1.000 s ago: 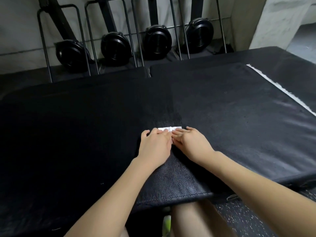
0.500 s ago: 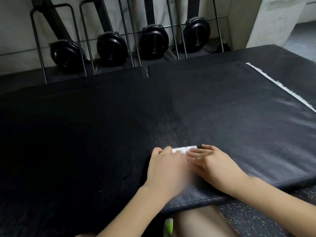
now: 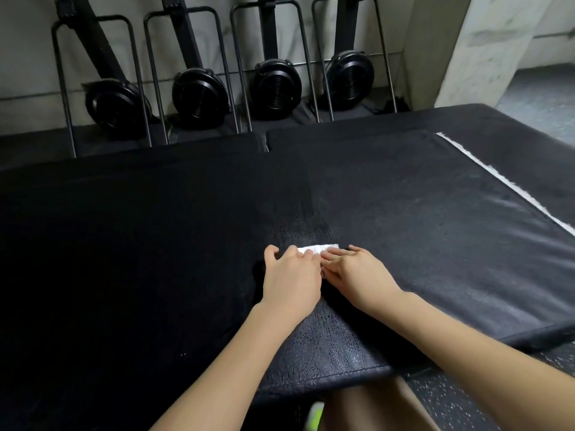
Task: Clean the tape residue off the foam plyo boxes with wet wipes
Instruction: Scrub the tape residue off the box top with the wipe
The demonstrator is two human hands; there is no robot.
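Head view | left hand [image 3: 291,279], right hand [image 3: 357,275]: flat fingers press wet wipe [image 3: 319,248] onto foam plyo box [image 3: 435,228] | wipe mostly hidden

Four black rowing machines [image 3: 199,94] stand upright against the wall [image 3: 28,66]

The supporting surface is a set of black foam plyo boxes [image 3: 155,259] placed side by side; a seam [image 3: 267,144] between two boxes is visible at the far edge. The covering is textured black vinyl. A folded white wet wipe [image 3: 319,248] lies flat on the top, near the middle. A white strip of tape residue [image 3: 504,185] runs diagonally across the right side. The boxes rest on a speckled rubber floor [image 3: 451,396].
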